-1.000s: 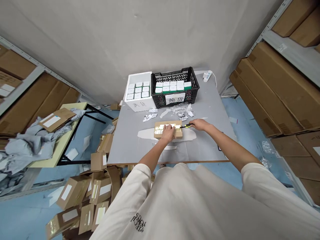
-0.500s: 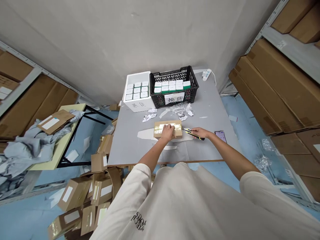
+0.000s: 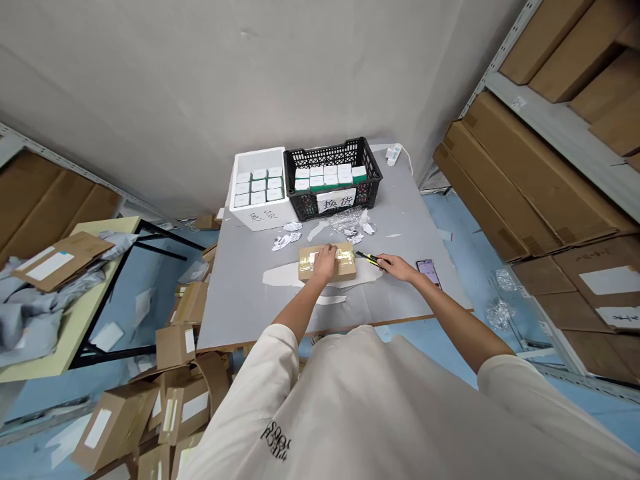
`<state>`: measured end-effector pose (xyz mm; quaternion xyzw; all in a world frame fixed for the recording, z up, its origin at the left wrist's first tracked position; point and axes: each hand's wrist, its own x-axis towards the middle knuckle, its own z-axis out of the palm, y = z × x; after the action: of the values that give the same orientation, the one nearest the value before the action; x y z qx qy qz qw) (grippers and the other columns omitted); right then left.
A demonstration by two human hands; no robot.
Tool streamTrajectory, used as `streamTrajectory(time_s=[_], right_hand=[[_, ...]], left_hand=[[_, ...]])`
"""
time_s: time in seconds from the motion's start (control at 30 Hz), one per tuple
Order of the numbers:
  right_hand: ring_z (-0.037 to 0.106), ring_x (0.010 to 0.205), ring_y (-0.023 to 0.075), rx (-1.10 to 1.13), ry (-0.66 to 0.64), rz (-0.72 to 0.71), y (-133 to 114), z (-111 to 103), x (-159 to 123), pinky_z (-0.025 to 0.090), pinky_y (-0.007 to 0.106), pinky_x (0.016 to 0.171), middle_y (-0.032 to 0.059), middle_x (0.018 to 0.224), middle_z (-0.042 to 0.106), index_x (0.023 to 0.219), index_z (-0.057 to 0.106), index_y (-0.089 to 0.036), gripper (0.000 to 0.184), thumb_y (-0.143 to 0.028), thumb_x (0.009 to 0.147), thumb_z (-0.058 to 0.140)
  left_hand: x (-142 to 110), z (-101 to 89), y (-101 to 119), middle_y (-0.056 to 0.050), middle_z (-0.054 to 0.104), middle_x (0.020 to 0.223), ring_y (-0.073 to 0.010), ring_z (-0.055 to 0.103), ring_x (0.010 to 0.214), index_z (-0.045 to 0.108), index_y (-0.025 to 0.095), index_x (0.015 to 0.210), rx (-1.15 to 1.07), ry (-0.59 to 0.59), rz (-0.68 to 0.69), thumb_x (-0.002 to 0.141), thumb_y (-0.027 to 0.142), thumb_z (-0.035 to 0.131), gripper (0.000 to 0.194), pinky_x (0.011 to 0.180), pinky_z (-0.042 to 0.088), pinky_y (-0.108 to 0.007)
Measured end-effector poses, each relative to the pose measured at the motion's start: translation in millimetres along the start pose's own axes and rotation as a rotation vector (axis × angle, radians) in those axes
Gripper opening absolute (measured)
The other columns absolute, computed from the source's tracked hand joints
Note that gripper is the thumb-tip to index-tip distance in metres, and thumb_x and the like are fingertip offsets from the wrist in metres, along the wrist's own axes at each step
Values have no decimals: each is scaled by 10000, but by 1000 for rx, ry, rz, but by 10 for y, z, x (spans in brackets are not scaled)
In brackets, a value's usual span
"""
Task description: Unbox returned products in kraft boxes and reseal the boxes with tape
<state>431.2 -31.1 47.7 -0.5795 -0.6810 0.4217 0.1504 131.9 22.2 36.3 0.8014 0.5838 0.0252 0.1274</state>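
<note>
On the table in front of me lies a small brown cardboard box [image 3: 345, 261] with shiny yellowish tape and a white label on top. My left hand [image 3: 326, 261] rests over the box's middle, its fingers bent around the top and far side. Just right of the box, my right hand [image 3: 396, 266] is closed on a black and yellow utility knife [image 3: 371, 258]. The knife's front end points left toward the box's right end, a small distance from it. Whether the blade is out is too small to tell.
Behind the box stand a white foam box [image 3: 265, 217] and a black crate [image 3: 373, 190], both holding small white-and-green boxes. Crumpled paper [image 3: 287, 240] and clear plastic [image 3: 345, 220] lie before them. A phone [image 3: 429, 272] lies at right. Cartons [image 3: 183, 408] crowd the floor at left.
The knife has come away from the box's right end, swinging low and then back level. My left hand stays on the box. The view has turned, and the phone shows clear of my right arm.
</note>
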Motion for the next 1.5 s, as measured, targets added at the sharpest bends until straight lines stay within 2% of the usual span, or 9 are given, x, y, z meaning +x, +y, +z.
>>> streamTrajectory(time_s=[0.07, 0.13, 0.3, 0.47, 0.63, 1.0, 1.17, 1.3, 1.5], right_hand=[[667, 1010, 240, -159, 28, -73, -51, 25, 16, 507, 322, 888, 69, 1117, 733, 1320, 678, -255, 425, -469, 1029, 455], [654, 1066, 256, -318, 30, -104, -92, 45, 29, 486, 320, 916, 96, 1201, 696, 1401, 646, -269, 436, -427, 1020, 505], [646, 1067, 258, -504, 58, -105, -175, 124, 67, 463, 301, 898, 104, 1168, 656, 1458, 608, -293, 454, -362, 1013, 552], [624, 1072, 265, -505, 132, -103, -193, 306, 131, 456, 322, 917, 104, 1126, 650, 1467, 598, -297, 455, -375, 1025, 526], [595, 1106, 289, -546, 174, -112, -92, 388, 163, 443, 357, 947, 127, 1187, 636, 1488, 579, -293, 471, -408, 1041, 484], [587, 1108, 283, -500, 172, -152, 69, 279, 210, 443, 360, 956, 123, 1216, 633, 1487, 583, -291, 473, -409, 1039, 484], [579, 1096, 295, -553, 172, -187, 138, 182, 231, 433, 373, 916, 131, 1237, 637, 1477, 587, -289, 465, -389, 1031, 498], [576, 1091, 299, -515, 201, -249, 186, 195, 306, 426, 386, 910, 129, 1225, 648, 1448, 604, -272, 450, -396, 1027, 501], [585, 1110, 310, -462, 189, -259, 295, 117, 404, 423, 398, 921, 125, 1232, 657, 1418, 628, -278, 440, -403, 1006, 538]], left_hand=[[40, 10, 7, -136, 489, 1458, -334, 511, 1298, 487, 268, 1395, 9, -8, -1, 926, 242, 578, 479, 1044, 396, -471], [51, 12, 17, -146, 479, 1463, -345, 489, 1311, 472, 264, 1407, 4, -22, -17, 918, 249, 593, 504, 1045, 383, -490], [-48, 20, 33, -153, 468, 1516, -334, 468, 1329, 430, 270, 1479, 7, 38, -2, 1006, 302, 460, 475, 1089, 341, -509], [-135, 67, 35, -157, 437, 1576, -333, 422, 1383, 332, 281, 1579, 11, 80, 8, 1041, 329, 376, 541, 1107, 329, -510], [-108, 96, 21, -172, 437, 1580, -342, 421, 1383, 326, 250, 1595, 6, 92, 21, 1050, 336, 320, 552, 1091, 335, -530], [-81, 93, 21, -155, 431, 1593, -342, 398, 1407, 310, 276, 1613, 23, 56, 1, 1055, 340, 308, 562, 1096, 334, -531], [-61, 150, -3, -158, 433, 1597, -339, 413, 1397, 332, 257, 1609, 50, 71, 5, 1063, 340, 290, 554, 1089, 347, -527], [-57, 189, -11, -175, 433, 1598, -340, 422, 1388, 352, 212, 1603, 72, 94, 9, 1067, 333, 264, 557, 1066, 366, -520], [-52, 195, -12, -172, 455, 1582, -355, 445, 1361, 359, 219, 1599, 54, 107, 15, 1057, 325, 279, 558, 1047, 371, -539]])
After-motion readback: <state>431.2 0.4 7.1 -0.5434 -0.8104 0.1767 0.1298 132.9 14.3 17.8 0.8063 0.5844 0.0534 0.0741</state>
